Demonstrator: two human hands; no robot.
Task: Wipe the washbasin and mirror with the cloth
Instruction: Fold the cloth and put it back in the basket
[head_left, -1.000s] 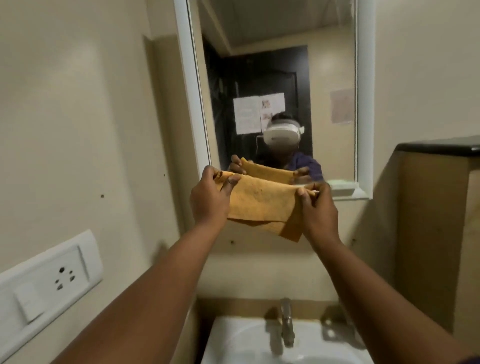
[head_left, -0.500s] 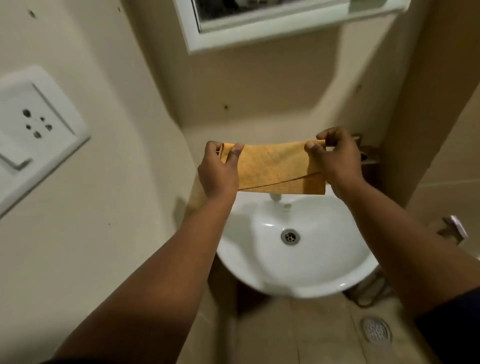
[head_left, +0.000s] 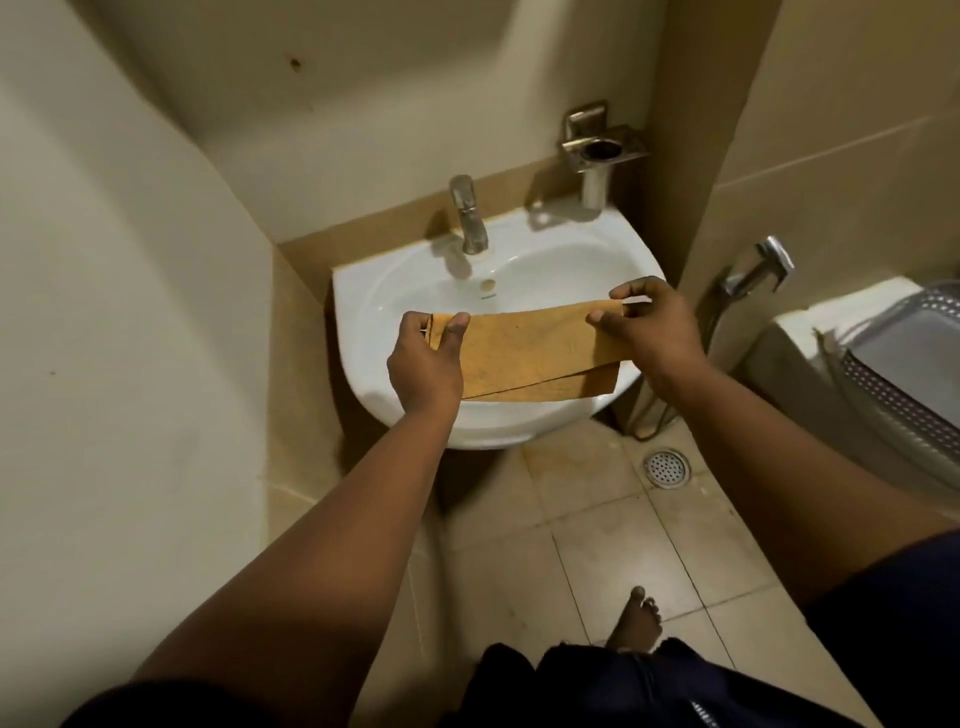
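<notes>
Both hands are over the washbasin (head_left: 363, 312) with the folded orange cloth (head_left: 535, 353) stretched between them, above the front half of the bowl; the left hand (head_left: 423, 364) pinches one end with thumb over curled fingers, the right hand (head_left: 652, 332) pinches the other end the same way. The cloth looks clear of the porcelain, so no wiping contact yet, I'd say. Risks from here: the loose lower layer of the fold hangs toward the washbasin's front rim and could slip open if either pinch eases. At the back of the washbasin stands the tap (head_left: 467, 215), an easy thing to snag on. The mirror is out of view; I judge it gets forgotten or reached for blind
</notes>
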